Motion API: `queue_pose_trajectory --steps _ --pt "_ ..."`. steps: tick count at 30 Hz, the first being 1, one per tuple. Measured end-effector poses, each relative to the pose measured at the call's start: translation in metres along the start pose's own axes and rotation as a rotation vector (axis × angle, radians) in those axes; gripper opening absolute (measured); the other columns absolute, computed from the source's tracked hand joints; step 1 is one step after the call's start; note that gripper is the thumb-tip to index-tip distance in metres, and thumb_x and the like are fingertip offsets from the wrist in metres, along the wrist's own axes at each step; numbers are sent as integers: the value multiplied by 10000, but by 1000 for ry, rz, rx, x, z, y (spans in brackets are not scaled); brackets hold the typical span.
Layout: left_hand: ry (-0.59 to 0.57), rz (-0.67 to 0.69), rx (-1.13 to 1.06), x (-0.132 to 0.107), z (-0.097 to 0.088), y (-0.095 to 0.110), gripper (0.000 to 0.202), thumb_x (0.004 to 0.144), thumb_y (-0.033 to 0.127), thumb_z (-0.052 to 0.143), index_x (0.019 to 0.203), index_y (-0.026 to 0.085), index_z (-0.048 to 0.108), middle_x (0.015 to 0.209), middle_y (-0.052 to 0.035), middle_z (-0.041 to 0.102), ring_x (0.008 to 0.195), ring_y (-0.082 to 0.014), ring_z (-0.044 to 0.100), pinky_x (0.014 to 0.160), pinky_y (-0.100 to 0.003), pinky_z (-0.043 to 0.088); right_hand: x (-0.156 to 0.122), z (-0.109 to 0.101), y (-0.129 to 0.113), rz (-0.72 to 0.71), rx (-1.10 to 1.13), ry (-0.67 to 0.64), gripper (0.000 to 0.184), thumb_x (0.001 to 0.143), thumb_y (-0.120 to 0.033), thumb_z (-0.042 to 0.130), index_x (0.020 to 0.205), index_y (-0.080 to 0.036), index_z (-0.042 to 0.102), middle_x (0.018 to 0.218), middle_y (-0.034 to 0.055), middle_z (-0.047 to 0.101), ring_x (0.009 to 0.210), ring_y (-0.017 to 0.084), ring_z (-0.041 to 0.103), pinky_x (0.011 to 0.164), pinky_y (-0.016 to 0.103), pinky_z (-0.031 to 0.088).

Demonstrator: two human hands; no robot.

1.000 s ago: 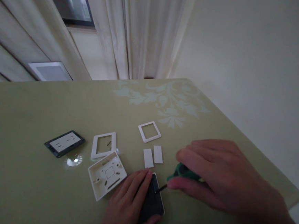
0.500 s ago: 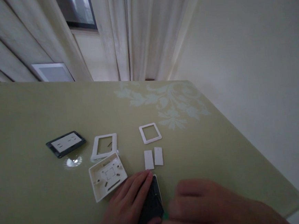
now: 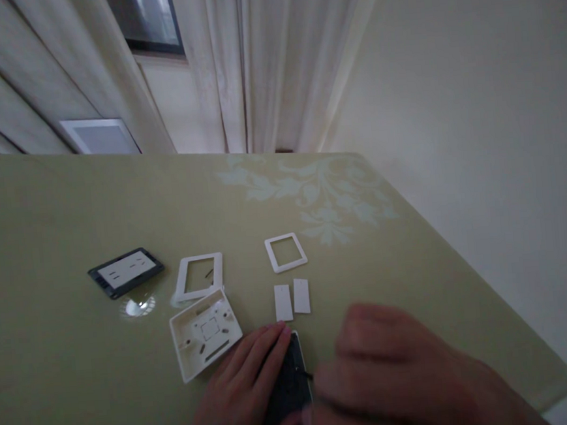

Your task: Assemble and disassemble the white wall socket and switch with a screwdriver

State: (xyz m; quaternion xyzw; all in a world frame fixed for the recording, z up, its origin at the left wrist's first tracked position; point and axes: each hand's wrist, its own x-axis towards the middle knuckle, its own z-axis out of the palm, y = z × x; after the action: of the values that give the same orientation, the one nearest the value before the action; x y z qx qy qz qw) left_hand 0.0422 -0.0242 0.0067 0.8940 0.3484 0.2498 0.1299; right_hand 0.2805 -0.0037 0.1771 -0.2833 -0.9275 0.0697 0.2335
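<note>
My left hand (image 3: 243, 392) grips a dark switch panel (image 3: 290, 392), fingers lying over its left side and thumb at its near edge. A pale rim shows along the panel's right side. Closed in a fist, my right hand (image 3: 389, 374) is blurred by motion. From it a screwdriver's thin dark shaft (image 3: 305, 373) points left to the panel's face; its handle is hidden in the fist. Close beyond my left fingers lie two white switch rocker plates (image 3: 283, 303). A white mounting box (image 3: 207, 336) sits open side up, just left of that hand.
Behind the mounting box lies a white frame (image 3: 183, 279) with small dark screws inside its opening. Another white frame (image 3: 288, 266) lies beyond the plates. Farther left is a dark-rimmed socket panel (image 3: 126, 273). The green table (image 3: 442, 305) meets a wall on the right; curtains (image 3: 276, 62) hang behind.
My right hand has moved slightly up, away from the table's near side. The screwdriver's shaft now shows against the panel. My left hand and the loose parts stay practically in place.
</note>
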Motion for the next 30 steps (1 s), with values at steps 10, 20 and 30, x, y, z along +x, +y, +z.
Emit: queue_pose_trajectory --steps 10,20,30 --pt "8 14 27 -3 7 -1 740 1088 558 550 1684 150 387 1574 -143 645 1372 -317 671 1088 -446 646 2 -4 19 -32 98 -95 303 1145 -353 523 910 -209 649 773 -33 667 669 136 533 668 284 440" --pt "-5 1 0 -5 5 -1 747 1104 558 543 1711 168 349 1602 -144 615 1402 -319 641 1119 -451 621 -1 -5 16 4 -62 -37 393 1159 -292 464 810 -196 617 705 -34 549 672 135 473 671 306 383" --pt "-46 -26 -53 -3 4 -1 821 1058 513 644 1732 196 297 1628 -143 585 1410 -349 626 1125 -499 617 3 -6 17 -21 -63 13 368 1155 -324 464 870 -197 660 694 -29 588 652 149 485 638 338 363"
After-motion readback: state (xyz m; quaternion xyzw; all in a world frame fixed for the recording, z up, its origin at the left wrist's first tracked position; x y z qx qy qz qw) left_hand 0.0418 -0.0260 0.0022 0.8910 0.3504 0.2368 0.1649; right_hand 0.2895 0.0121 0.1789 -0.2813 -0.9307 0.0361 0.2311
